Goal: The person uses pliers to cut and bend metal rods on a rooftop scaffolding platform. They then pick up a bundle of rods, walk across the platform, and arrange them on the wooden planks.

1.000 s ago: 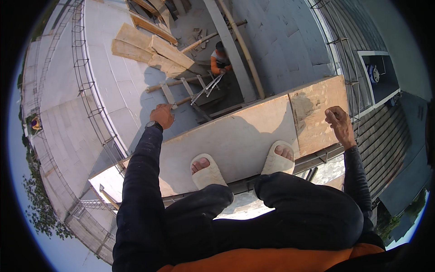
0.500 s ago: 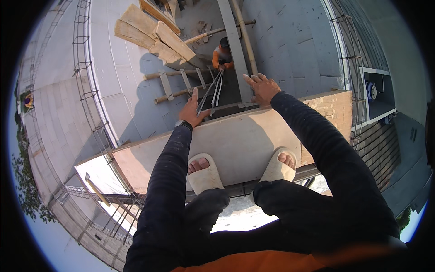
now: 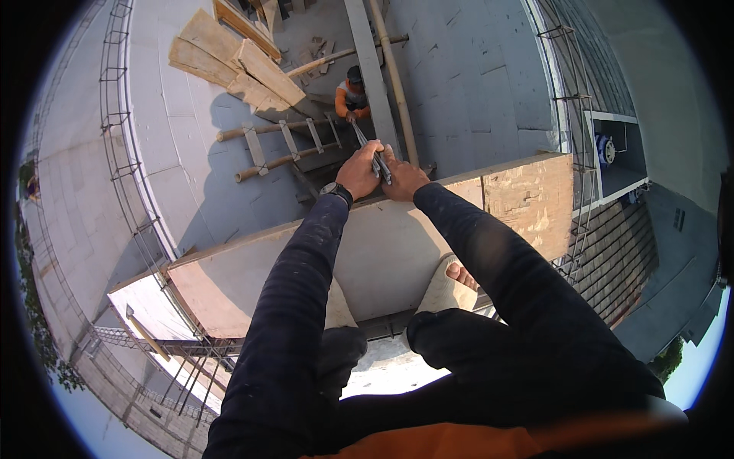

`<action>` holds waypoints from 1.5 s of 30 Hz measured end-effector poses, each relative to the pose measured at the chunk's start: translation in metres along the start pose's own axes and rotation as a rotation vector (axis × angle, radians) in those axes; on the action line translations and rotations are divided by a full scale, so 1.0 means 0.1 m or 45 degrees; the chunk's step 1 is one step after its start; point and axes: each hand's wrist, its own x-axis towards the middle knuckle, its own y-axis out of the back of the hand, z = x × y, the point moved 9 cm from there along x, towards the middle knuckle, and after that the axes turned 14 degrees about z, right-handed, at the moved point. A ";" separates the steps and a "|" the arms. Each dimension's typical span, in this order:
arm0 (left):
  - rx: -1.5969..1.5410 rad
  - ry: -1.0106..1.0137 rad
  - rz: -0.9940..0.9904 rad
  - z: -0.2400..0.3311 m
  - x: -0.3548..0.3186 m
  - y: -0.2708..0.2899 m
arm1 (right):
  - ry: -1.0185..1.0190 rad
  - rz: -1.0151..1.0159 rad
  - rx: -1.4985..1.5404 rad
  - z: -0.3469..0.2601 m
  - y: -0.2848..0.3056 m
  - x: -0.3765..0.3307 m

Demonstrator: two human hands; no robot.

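Hands gripping grey bars, co-worker below

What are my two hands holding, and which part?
Your left hand and right hand hold a bundle of slim metal bars near its closest end.

Planks: several rough, pale boards, overlapping at odd angles on the upper left
Ladder: two bamboo rails joined by flat crosspieces, just below the planks
Scraps: small flat pieces scattered beyond the planks
Beam: long, straight and grey
Bamboo pole: slender and yellowish, close along the beam's right side
Plywood board: wide, across the middle — its right end rougher and flaking
White panel: bright, at the board's left end
Roof tiles: dark rows on the right
Recess: white-framed — a round blue-and-white object inside
Foliage: at the lower-left rim
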 end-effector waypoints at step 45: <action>-0.351 -0.852 0.547 3.74 -0.13 3.28 | 0.221 0.720 0.915 -1.65 2.19 0.22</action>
